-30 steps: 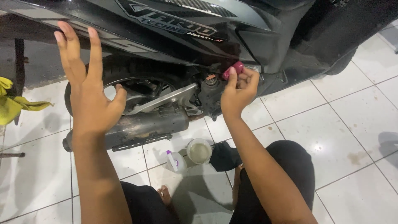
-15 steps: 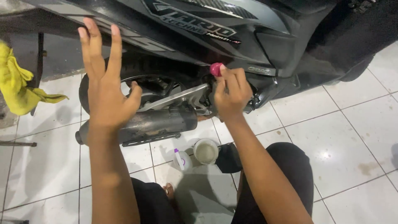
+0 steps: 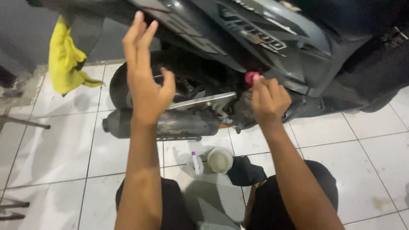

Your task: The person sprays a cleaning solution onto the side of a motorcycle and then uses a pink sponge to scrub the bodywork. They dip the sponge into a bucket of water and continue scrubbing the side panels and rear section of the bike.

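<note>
A small pink cap (image 3: pixel 251 77) sits on the lower side of a dark scooter (image 3: pixel 264 38), just under the grey side panel and above the engine casing. The right hand (image 3: pixel 269 100) is closed around it from below, thumb and fingertips pinching its rim, so the step in hand looks like turning this cap, though which way cannot be told. The left hand (image 3: pixel 147 91) is raised in front of the rear wheel (image 3: pixel 128 85), fingers straight and spread, thumb out, holding nothing and touching nothing.

Below the left hand lies the grey exhaust pipe (image 3: pixel 170 123), running along the scooter's underside. On the white tiled floor (image 3: pixel 64 149), between the person's knees and the exhaust, stand a small white cup (image 3: pixel 220 159) and, touching it on the left, a small bottle with a purple tip (image 3: pixel 194 162); a black cloth (image 3: pixel 247 172) lies just right of the cup. A yellow rag (image 3: pixel 66 59) hangs at the upper left.

The next move seems to call for a firm pinch and a steady twist with the wrist, keeping the cap from slipping out of the fingertips.
</note>
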